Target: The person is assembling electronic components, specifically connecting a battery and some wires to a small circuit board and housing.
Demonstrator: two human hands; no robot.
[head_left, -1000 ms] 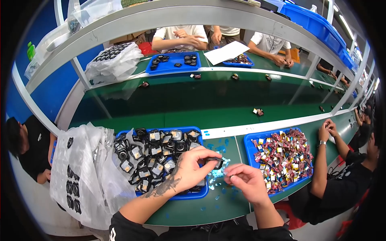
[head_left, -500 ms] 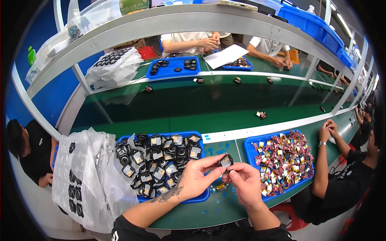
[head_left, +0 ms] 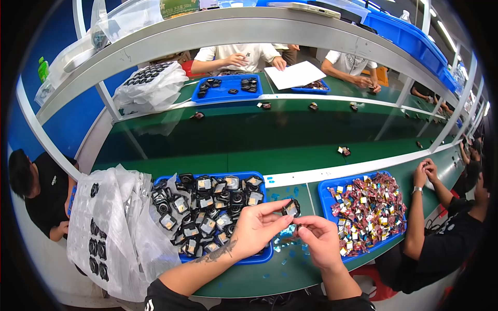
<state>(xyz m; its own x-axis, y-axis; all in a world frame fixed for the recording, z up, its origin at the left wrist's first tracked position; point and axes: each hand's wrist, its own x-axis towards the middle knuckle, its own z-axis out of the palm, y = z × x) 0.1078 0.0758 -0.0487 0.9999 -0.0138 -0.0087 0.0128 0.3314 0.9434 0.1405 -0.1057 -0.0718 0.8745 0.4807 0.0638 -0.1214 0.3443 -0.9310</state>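
Observation:
A small black plastic housing (head_left: 291,208) with a greyish square face is pinched between thumb and index finger of my left hand (head_left: 259,225). Close beside it, my right hand (head_left: 319,236) has its thumb and index finger pressed together just below the housing. Whatever those fingertips hold is too small to make out. On the green bench below both hands lie shiny blue film scraps (head_left: 285,234). Left of my hands, a blue tray (head_left: 267,254) is heaped with similar black housings (head_left: 206,225). To the right, another blue tray (head_left: 324,207) holds a pile of small reddish-wired parts with white and yellow pieces (head_left: 368,212).
Plastic blister sheets (head_left: 111,228) with black parts stack at the left. Beyond a white rail runs a green conveyor (head_left: 233,132) carrying scattered small parts. A metal shelf frame (head_left: 249,33) spans overhead. Co-workers sit opposite and at both sides; a white sheet (head_left: 295,76) lies across the belt.
The whole view has shifted slightly. My right fingertips have moved a little, and more blue scraps show beneath my hands. A co-worker opposite has spread their hands, one now at the white sheet.

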